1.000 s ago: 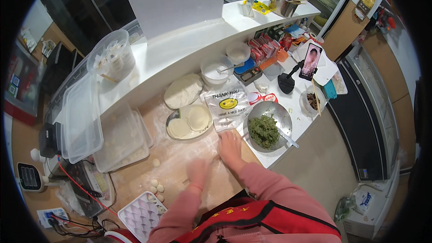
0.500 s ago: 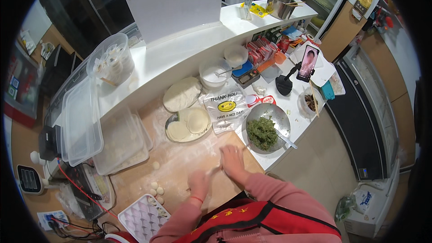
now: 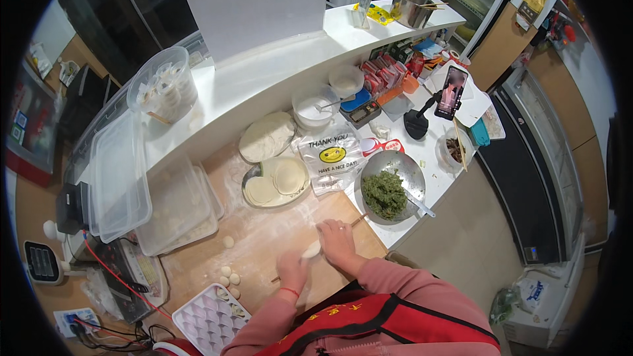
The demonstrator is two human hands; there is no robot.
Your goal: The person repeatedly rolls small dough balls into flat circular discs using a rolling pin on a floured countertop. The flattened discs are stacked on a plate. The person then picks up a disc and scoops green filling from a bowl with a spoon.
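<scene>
My left hand (image 3: 292, 269) and my right hand (image 3: 337, 241) rest on a thin wooden rolling pin (image 3: 359, 220) on the floured board. Most of the pin is hidden under my palms; its two ends stick out beyond the hands. Between the hands a small white piece of dough (image 3: 311, 249) shows on the pin's line. Several small dough balls (image 3: 226, 271) lie to the left of my left hand. Farther back, an oval plate (image 3: 258, 206) carries round flat dough wrappers (image 3: 289, 177).
A metal bowl (image 3: 415, 171) of green filling with a spoon stands at the right. Behind the board are a plate of flour (image 3: 267, 136) and a plastic bag (image 3: 330, 158). A white tray with hollows (image 3: 208, 320) sits front left, near stacked clear boxes (image 3: 175, 217). A phone (image 3: 452, 94) stands on a holder.
My right hand has drawn slightly nearer and left. Both ends of the rolling pin and more of the white dough between the hands now show.
</scene>
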